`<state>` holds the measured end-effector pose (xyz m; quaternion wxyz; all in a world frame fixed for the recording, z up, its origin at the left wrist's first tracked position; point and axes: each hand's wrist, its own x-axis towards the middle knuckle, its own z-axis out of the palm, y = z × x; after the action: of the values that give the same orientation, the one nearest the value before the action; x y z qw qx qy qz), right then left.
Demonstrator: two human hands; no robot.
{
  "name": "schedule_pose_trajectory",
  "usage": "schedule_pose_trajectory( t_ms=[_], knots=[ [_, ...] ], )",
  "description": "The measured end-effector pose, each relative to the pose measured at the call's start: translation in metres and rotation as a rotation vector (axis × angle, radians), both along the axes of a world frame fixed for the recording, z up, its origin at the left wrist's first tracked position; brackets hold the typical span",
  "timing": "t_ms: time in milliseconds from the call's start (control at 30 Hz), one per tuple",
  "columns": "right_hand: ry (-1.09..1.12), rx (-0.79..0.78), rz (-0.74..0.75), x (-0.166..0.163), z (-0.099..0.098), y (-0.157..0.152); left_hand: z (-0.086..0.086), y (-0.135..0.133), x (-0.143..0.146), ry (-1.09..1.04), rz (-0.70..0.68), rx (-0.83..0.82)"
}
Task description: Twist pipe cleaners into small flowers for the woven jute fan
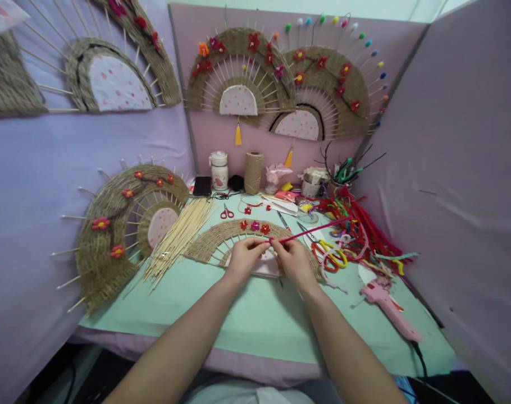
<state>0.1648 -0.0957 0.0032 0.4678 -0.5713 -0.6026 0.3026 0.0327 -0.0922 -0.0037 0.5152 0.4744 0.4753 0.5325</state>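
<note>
Well, got the left hand [243, 255] and right hand [292, 259] fingertip to fingertip here, both pinched shut on the near end of a pink pipe cleaner [310, 230], just above the middle of a jute fan [205, 244] lying flat on the green table [255, 320]. Rest of that stem sticking out up and to the right, free in the air, aimed at the tangled pile of pipe cleaners [365, 230]. Probably next to no weight, fuzzy so not slippery, soft to bend but likely to keep any kink thanks to a wire core. Best gripped close to the working spot with thumb and forefinger, not way out at the floppy far end. Can't make out the exact shape between the fingertips, too small. Further out: bundle of bamboo sticks [179, 235] just left of the fan, red-handled scissors [227, 212] behind it, yellow-handled scissors [333, 252] just right of the right hand, pink glue gun [386, 303] near the right table edge. Twine spool [252, 172] standing upright at the back wall, plus a finished fan [108, 235] leaning on the left.
</note>
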Motion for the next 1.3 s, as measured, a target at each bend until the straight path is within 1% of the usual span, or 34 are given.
schedule_pose_trajectory(
  t_ms=[133,233,300,400,467,567,633,733,867,1133,1300],
  knots=[
    [-0.047,0.006,0.073,0.0014,-0.0007,0.0002,0.0004,0.0000,-0.0035,0.155,0.041,0.096],
    [-0.060,-0.016,0.125,0.0045,-0.0018,0.0019,0.0038,-0.0013,-0.0039,0.176,0.023,0.104],
    [-0.046,-0.035,0.130,0.0063,-0.0034,0.0036,0.0043,-0.0013,-0.0029,0.140,-0.010,0.051],
    [-0.009,-0.046,0.093,0.0075,-0.0068,0.0061,0.0016,-0.0002,-0.0012,0.041,-0.060,-0.039],
    [-0.003,-0.053,0.076,0.0074,-0.0082,0.0068,-0.0004,0.0003,-0.0007,0.008,-0.059,-0.032],
    [-0.005,-0.075,0.075,0.0065,-0.0072,0.0063,-0.0003,-0.0001,-0.0008,-0.009,-0.010,-0.008],
    [0.020,-0.078,0.078,0.0055,-0.0053,0.0055,0.0014,-0.0008,-0.0008,-0.071,-0.002,-0.058],
    [0.111,-0.061,0.072,0.0041,-0.0034,0.0052,0.0031,-0.0015,-0.0001,-0.194,-0.047,-0.167],
    [0.165,-0.048,0.069,0.0037,-0.0044,0.0061,0.0018,-0.0011,0.0015,-0.254,-0.078,-0.189],
    [0.054,-0.042,0.098,0.0063,-0.0086,0.0063,-0.0037,0.0014,0.0021,-0.145,-0.067,-0.085],
    [0.002,-0.041,0.127,0.0072,-0.0029,0.0032,-0.0008,-0.0007,0.0015,-0.004,-0.041,-0.006]
  ],
)
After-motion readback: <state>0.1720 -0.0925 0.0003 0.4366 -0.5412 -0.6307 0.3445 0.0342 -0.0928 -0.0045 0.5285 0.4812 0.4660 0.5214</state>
